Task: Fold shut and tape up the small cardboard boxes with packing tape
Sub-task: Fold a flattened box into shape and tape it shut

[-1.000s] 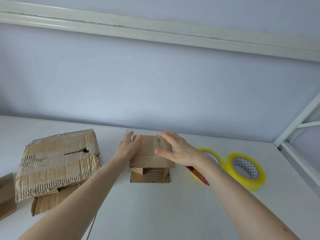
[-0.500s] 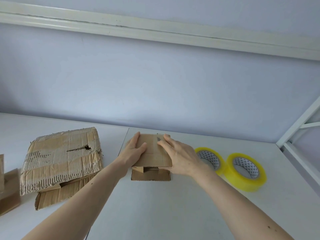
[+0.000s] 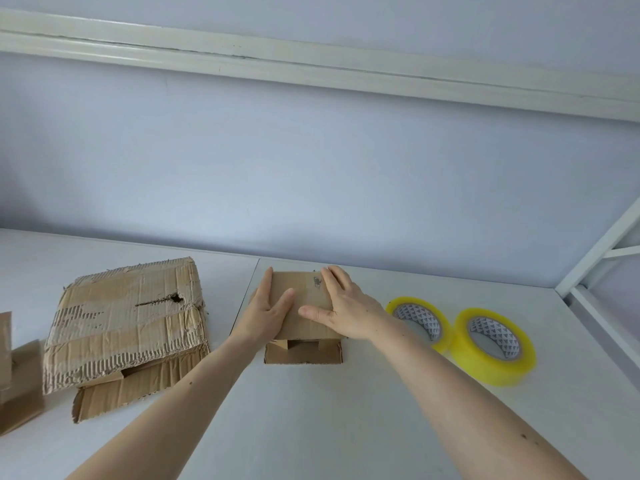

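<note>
Both hands flatter since earlier | left hand and right hand press box | no legible writing

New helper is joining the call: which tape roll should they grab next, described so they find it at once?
Start at the white table and go right of the small box under both hands. Two yellow tape rolls sit side by side; take the nearer tape roll, rightmost, close to the white frame.

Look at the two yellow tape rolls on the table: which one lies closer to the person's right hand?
The left tape roll, beside the right hand and wrist. The other roll lies farther right, nearer the table's edge.
</note>
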Demonstrator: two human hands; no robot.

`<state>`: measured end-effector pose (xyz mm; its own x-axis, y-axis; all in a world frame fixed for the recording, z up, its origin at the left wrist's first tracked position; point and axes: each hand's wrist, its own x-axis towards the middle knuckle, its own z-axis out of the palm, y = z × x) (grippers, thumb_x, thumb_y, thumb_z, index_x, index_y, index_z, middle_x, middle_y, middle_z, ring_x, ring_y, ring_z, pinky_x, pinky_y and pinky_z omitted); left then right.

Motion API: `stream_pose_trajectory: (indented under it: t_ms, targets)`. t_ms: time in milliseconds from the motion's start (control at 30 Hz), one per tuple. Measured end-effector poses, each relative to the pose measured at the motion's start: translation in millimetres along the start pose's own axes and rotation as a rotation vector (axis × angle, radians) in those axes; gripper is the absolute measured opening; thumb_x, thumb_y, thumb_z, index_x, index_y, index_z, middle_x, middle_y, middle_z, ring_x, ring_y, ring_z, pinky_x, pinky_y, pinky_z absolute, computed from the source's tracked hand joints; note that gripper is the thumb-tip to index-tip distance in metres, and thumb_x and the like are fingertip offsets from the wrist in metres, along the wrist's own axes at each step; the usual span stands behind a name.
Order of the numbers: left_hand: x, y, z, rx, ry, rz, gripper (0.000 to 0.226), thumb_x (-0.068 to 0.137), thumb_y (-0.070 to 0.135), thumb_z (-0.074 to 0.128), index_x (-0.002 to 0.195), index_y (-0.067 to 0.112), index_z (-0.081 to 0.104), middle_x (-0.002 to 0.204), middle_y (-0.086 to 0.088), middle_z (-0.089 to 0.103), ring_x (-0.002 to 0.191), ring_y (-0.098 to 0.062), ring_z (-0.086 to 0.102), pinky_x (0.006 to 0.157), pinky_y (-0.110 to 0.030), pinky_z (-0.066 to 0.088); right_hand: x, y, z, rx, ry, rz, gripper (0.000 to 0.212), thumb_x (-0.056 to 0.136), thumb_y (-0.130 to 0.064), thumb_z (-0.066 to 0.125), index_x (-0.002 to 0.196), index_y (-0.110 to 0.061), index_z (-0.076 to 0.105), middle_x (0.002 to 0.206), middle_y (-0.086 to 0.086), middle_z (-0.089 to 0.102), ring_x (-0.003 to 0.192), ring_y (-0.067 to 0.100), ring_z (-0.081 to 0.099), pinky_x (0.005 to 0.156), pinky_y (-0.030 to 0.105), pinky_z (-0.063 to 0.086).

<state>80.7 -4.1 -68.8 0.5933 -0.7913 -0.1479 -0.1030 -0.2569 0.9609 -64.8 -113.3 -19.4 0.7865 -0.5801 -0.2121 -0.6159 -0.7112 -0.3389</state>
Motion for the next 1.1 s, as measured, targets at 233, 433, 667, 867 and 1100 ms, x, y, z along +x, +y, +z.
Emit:
stream_pose_trajectory:
  t_ms: [233, 433, 667, 867, 1100]
  targets:
    - [-4.2, 3.6, -0.8, -0.104, -0.026, -0.073, 0.089, 0.082, 0.056, 0.075, 0.154, 0.036, 0.025, 0.129, 0.003, 0.062, 0.109, -0.019, 0.066, 0.086, -0.034, 0.058, 0.7, 4.3, 2.0, 0.002, 0.001, 0.054, 0.106, 0.081, -0.087, 0.039, 0.159, -0.031, -0.006, 0.165, 0.004, 0.005, 0.144, 0.033, 0.035, 0.11, 0.048, 0.038]
    - [-19.6, 1.7, -1.1, -0.364, -0.037, -0.049, 0.083, 0.083, 0.028, 0.081, 0.148, 0.045, 0.032, 0.132, 0.006, 0.061, 0.111, -0.018, 0.068, 0.083, -0.038, 0.061, -5.5, 1.7, -6.3, 0.166, 0.093, 0.054, 0.131, 0.069, -0.075, 0.072, 0.16, -0.023, -0.007, 0.161, 0.001, 0.01, 0.146, 0.023, 0.032, 0.108, 0.04, 0.039]
    - [-25.4, 8.5, -12.6, -0.347, -0.061, -0.137, 0.103, 0.07, 0.034, 0.092, 0.152, 0.046, 0.031, 0.126, 0.001, 0.067, 0.106, -0.024, 0.071, 0.094, -0.044, 0.057, -16.7, 0.3, -4.2, 0.264, 0.039, 0.049, 0.11, 0.08, -0.075, 0.061, 0.16, -0.021, 0.008, 0.155, -0.003, 0.015, 0.143, 0.019, 0.033, 0.11, 0.033, 0.034]
    - [-25.5, 15.9, -13.9, -0.134, -0.019, -0.203, 0.094, 0.085, 0.029, 0.08, 0.157, 0.037, 0.022, 0.136, 0.006, 0.053, 0.114, -0.023, 0.062, 0.101, -0.041, 0.052, -20.2, 25.1, -10.0, 0.257, 0.239, 0.162, 0.074, 0.095, -0.073, 0.029, 0.145, -0.021, 0.044, 0.146, 0.003, 0.05, 0.131, 0.022, 0.049, 0.103, 0.042, 0.043]
    - [-32.7, 26.2, -11.0, 0.297, 0.029, -0.063, 0.085, 0.093, 0.041, 0.067, 0.16, 0.028, 0.016, 0.155, -0.002, 0.037, 0.133, -0.026, 0.045, 0.108, -0.045, 0.044, -40.7, 58.5, -14.2, 0.17, 0.362, 0.417, 0.051, 0.096, -0.06, 0.045, 0.072, -0.014, 0.046, 0.075, 0.0, 0.057, 0.08, 0.03, 0.059, 0.061, 0.034, 0.038]
